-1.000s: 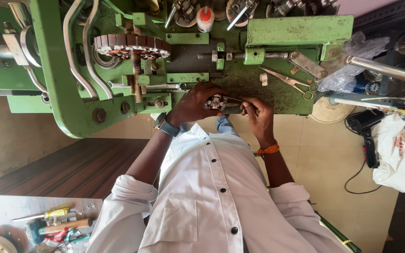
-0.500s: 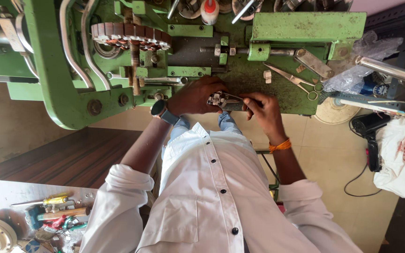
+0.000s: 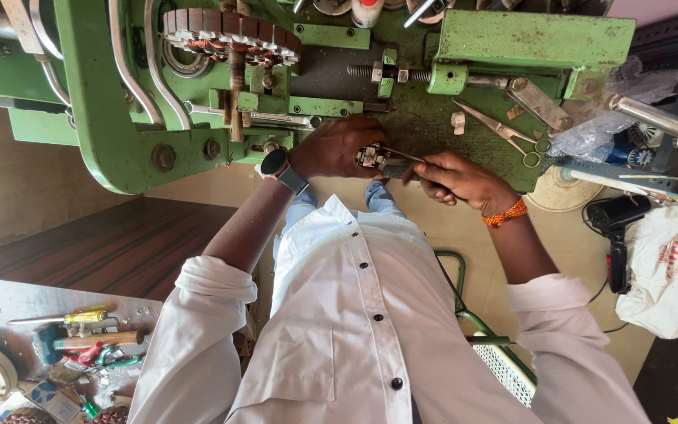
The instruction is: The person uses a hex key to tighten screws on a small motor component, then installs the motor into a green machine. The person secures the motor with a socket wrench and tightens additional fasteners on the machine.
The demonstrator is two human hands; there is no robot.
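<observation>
My left hand, with a dark watch on its wrist, is closed around a small metal part at the front edge of the green machine. My right hand, with an orange band on its wrist, pinches a thin metal tool. The tool's tip touches the small part. Both hands hover over my lap, just in front of the machine bed. My white shirt sleeves fill the lower part of the view.
A copper-wound stator sits on the machine at top left. Scissors lie on the green bed right of my hands. A bench corner with screwdrivers and a hammer is at lower left. A white bag and a black device are at right.
Both hands stay together on the small part. My right hand has shifted slightly to the right, and the view has drifted a little.
</observation>
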